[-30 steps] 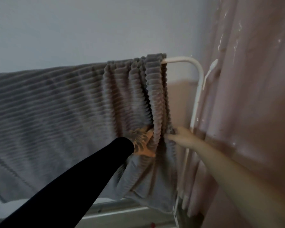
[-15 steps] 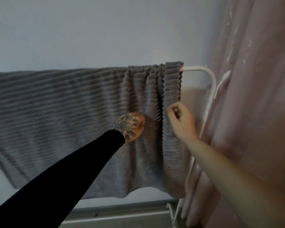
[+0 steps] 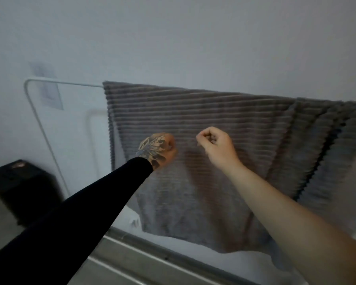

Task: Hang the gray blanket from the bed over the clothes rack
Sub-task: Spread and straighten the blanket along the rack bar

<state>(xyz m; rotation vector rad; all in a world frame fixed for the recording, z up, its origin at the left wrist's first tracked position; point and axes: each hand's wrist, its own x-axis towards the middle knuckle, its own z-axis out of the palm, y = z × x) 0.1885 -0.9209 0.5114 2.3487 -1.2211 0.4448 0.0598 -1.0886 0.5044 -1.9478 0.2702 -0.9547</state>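
Closest to us, two forearms reach out, the left in a black sleeve (image 3: 86, 212), the right bare. At the end of them, our left hand (image 3: 157, 150) is balled into a fist with the knuckles against the cloth, and our right hand (image 3: 215, 144) has thumb and fingers curled together as if pinching; whether either one really has fabric caught inside, we cannot tell from here. Both sit close together at mid-height on the gray blanket (image 3: 224, 124).

And that is the news: a second ago we were working the bunched right end beside the curtain, and now we have swung across to the flat middle stretch, hands side by side. The pleated folds (image 3: 321, 145) are off to the right, not yet smoothed out.

The blanket is draped over the top bar of the clothes rack (image 3: 47, 82), hanging down in ribbed rows, its lower edge slanting well above the floor rail. The left part of the bar stands bare. Behind it, the pale wall and a dark box (image 3: 23, 190) low at left.

So we judge the hanging itself done; what looks left is spreading the cloth leftward along that free bar
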